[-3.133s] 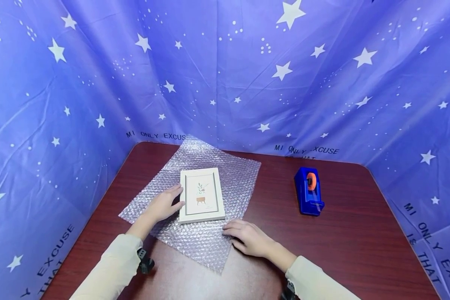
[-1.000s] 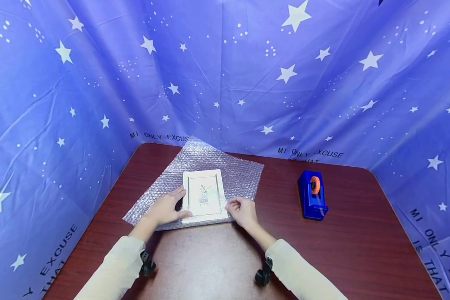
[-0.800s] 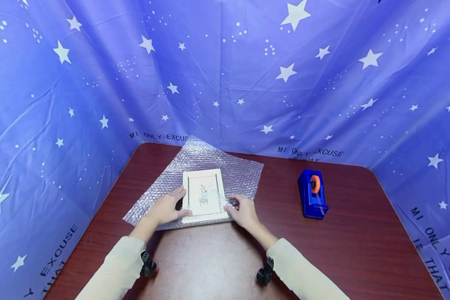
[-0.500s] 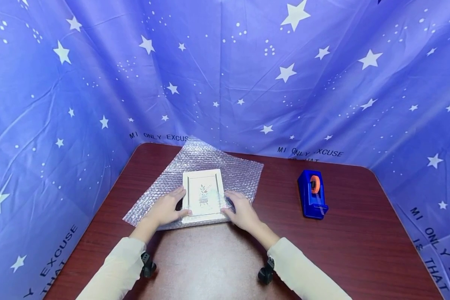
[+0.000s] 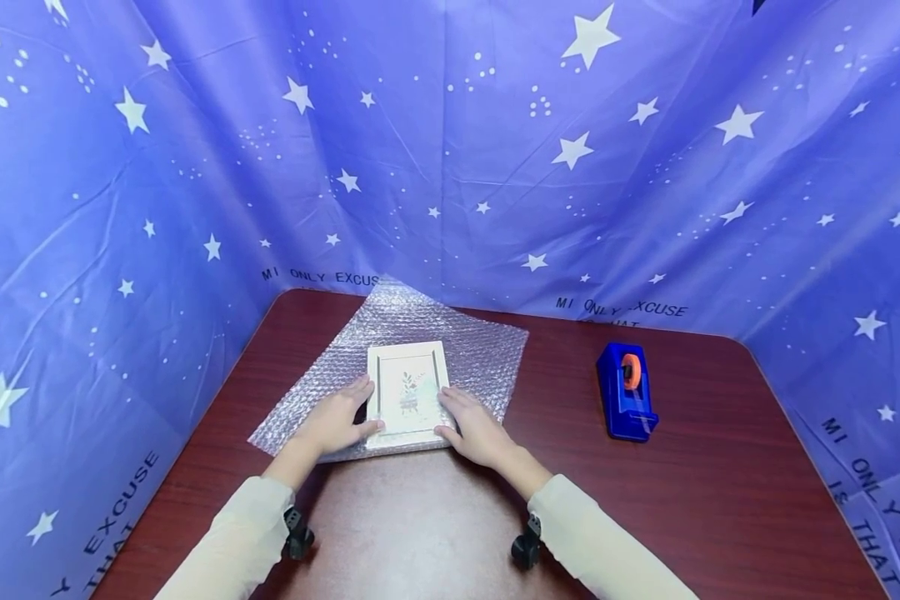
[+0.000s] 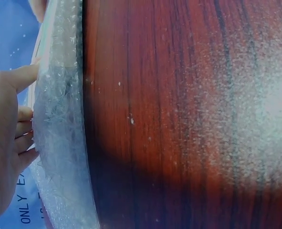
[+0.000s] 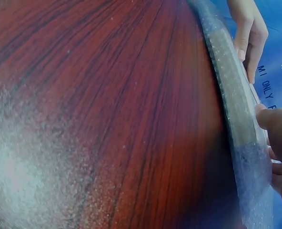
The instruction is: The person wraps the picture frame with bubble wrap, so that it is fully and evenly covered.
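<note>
A white picture frame with a potted-plant print lies face up on a sheet of bubble wrap. The wrap's near corner is folded up over the frame's lower part, blurring the print. My left hand rests against the left side, fingers along the edge and thumb on the lower left of the front. Mirroring it, my right hand lies at the right side, fingers extended along the edge and thumb pressing near the lower right corner. Both wrist views show the folded bubble wrap running along the frame's near edge.
A blue tape dispenser with an orange-cored roll stands on the dark red wooden table, right of the wrap. A blue curtain printed with stars closes off the back and sides. The wrap's far corner reaches the back curtain.
My right hand has folded the near corner of the bubble wrap up over the frame, then loosened its curled fingers and spread them along the right edge. The left hand stays at the left side.
</note>
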The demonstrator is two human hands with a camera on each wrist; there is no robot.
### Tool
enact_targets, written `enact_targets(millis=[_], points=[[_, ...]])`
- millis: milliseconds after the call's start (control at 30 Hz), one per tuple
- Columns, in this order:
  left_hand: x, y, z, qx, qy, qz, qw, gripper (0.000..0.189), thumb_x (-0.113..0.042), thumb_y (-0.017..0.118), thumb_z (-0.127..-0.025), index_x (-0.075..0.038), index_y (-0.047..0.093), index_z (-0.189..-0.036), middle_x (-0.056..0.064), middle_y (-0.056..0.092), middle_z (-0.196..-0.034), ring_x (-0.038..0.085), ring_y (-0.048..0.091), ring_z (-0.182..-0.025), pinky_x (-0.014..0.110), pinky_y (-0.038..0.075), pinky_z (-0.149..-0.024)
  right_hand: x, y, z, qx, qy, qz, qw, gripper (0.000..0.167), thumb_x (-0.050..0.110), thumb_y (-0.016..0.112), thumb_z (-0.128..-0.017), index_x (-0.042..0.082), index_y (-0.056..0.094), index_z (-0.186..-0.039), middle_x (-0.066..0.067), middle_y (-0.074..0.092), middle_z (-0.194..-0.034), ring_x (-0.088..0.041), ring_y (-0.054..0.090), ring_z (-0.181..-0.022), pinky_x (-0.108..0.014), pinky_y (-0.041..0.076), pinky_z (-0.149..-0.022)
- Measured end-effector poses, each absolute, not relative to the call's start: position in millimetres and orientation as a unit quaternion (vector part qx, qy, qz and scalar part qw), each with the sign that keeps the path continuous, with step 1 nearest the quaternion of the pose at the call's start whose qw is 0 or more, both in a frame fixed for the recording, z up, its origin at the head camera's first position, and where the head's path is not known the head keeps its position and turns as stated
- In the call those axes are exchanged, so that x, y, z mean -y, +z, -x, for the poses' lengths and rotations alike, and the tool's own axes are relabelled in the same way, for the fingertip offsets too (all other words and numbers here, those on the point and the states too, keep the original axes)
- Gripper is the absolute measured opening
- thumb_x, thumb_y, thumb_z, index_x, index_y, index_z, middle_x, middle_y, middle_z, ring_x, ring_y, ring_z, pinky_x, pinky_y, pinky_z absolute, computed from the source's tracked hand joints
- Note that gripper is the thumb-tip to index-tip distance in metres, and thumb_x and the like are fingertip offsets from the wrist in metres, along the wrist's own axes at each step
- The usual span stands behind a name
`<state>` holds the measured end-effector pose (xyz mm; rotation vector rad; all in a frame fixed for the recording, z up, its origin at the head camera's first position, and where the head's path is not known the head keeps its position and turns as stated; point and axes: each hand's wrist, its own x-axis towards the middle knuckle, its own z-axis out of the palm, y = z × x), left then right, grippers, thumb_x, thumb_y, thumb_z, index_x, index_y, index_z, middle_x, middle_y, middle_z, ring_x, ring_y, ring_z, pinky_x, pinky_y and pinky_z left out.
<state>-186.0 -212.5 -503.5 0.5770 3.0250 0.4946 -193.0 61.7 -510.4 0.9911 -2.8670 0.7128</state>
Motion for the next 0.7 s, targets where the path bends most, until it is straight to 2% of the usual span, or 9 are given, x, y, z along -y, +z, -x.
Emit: enact_targets(millis=[200,333,467,567,700], points=[[213.9,-499.5,188.6,-0.971,0.157,-0.179,0.020,0.075,-0.049,0.066,-0.083,0.000,0.050,-0.137,0.020,0.046,-0.147,0.038,0.046,-0.135,0.051,0.041,-0.110,-62.0,-511.7,192.3,0.922,0.217,-0.320,-0.002,0.058,0.030,0.062,-0.092,-0.005,0.049,-0.137,-0.020,0.050,-0.143,-0.037,0.045,-0.136,-0.048,0.036,-0.116],[215.0,-495.2,197.8,-0.970,0.154,-0.186,-0.009,0.069,-0.045,0.069,-0.080,0.001,0.057,-0.130,0.020,0.058,-0.135,0.038,0.054,-0.127,0.051,0.045,-0.106,-63.2,-513.6,191.8,0.923,0.216,-0.319,0.002,0.056,0.030,0.061,-0.093,-0.004,0.049,-0.137,-0.019,0.050,-0.144,-0.036,0.045,-0.137,-0.047,0.036,-0.116],[219.9,-492.8,214.8,-0.973,0.159,-0.162,-0.033,0.064,-0.044,0.067,-0.082,0.002,0.059,-0.126,0.021,0.064,-0.125,0.039,0.059,-0.119,0.052,0.049,-0.101,-65.3,-516.3,191.4,0.921,0.221,-0.319,0.010,0.056,0.031,0.061,-0.094,-0.003,0.049,-0.137,-0.018,0.049,-0.145,-0.035,0.044,-0.138,-0.046,0.036,-0.116],[226.3,-489.9,230.3,-0.979,0.169,-0.116,-0.021,0.066,-0.047,0.062,-0.086,0.002,0.056,-0.130,0.023,0.061,-0.129,0.040,0.056,-0.122,0.054,0.047,-0.101,-66.2,-517.2,191.2,0.920,0.226,-0.320,0.016,0.057,0.031,0.060,-0.094,-0.003,0.049,-0.137,-0.018,0.049,-0.145,-0.035,0.043,-0.138,-0.047,0.036,-0.116],[236.2,-481.3,251.1,-0.976,0.209,-0.056,0.013,0.066,-0.042,0.057,-0.090,0.001,0.047,-0.139,0.024,0.049,-0.142,0.042,0.045,-0.133,0.056,0.039,-0.109,-65.0,-515.2,190.6,0.920,0.224,-0.320,0.011,0.056,0.031,0.060,-0.094,-0.003,0.049,-0.137,-0.018,0.049,-0.145,-0.034,0.042,-0.139,-0.047,0.036,-0.116]])
